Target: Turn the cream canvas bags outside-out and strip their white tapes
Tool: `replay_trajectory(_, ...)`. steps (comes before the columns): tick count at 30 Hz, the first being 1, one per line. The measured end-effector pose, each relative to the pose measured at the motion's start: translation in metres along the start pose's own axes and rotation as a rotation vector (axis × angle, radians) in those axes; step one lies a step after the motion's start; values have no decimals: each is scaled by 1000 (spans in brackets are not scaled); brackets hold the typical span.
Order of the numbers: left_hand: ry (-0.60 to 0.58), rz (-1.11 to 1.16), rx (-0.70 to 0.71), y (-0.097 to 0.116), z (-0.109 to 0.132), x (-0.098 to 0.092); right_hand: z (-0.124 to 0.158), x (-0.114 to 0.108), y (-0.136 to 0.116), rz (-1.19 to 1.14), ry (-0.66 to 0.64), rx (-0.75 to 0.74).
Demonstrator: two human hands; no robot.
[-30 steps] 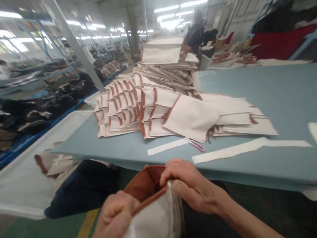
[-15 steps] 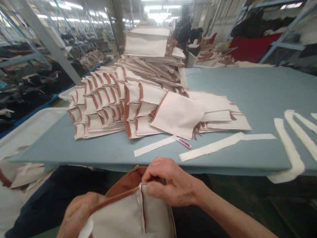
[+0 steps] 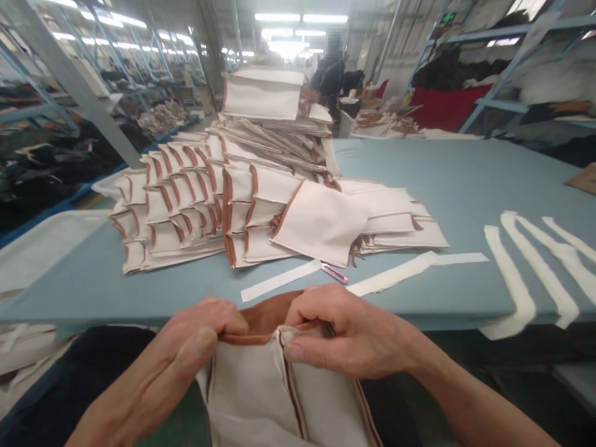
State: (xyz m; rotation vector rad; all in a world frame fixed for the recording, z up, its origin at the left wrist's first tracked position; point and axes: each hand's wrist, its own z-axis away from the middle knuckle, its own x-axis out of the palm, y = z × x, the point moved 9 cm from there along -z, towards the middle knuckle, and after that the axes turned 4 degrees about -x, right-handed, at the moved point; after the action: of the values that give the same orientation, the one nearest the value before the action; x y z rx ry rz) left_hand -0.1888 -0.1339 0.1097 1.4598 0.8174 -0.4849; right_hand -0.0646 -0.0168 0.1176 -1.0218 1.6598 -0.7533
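Note:
A cream fabric bag [image 3: 251,385] with a brown-edged opening hangs between my hands, just in front of the table's near edge. My left hand [image 3: 186,347] pinches the brown rim at its left side, thumb outside and fingers over the edge. At the raised seam near the middle of the rim, my right hand [image 3: 344,332] is closed, thumb on the outer face and fingers inside. The brown lining shows at the back of the opening. The bag's lower end is outside the view.
On the blue-green table [image 3: 419,167] lie piled cream panels with brown edging [image 3: 186,198]. Pink thread snips [image 3: 335,273] lie beside a white strip [image 3: 279,281]. More pale strips [image 3: 516,285] curl at the right. A person in dark clothes [image 3: 328,77] is in the background.
My left hand has moved up and right along the rim, nearer my right hand. The bag's rim is now more level and higher. The white piece by my left thumb is out of sight.

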Motion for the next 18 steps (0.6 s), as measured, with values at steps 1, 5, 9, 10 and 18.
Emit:
replay_trajectory(1, -3, 2, 44, 11, -7, 0, 3, -4, 0, -21, -5, 34)
replay_trajectory(5, 12, 30, 162, 46, -26, 3, 17, -11, 1, -38, -17, 103)
replay_trajectory(9, -120, 45, 114, 57, -33, 31, 27, -12, 1, -2, -22, 66)
replay_trajectory(10, -144, 42, 92, 56, -34, 38, 29, -12, 2, -6, -22, 66)
replay_trajectory(18, -261, 118, -63, 42, -43, 73, 47, -9, 24, -89, -23, 122)
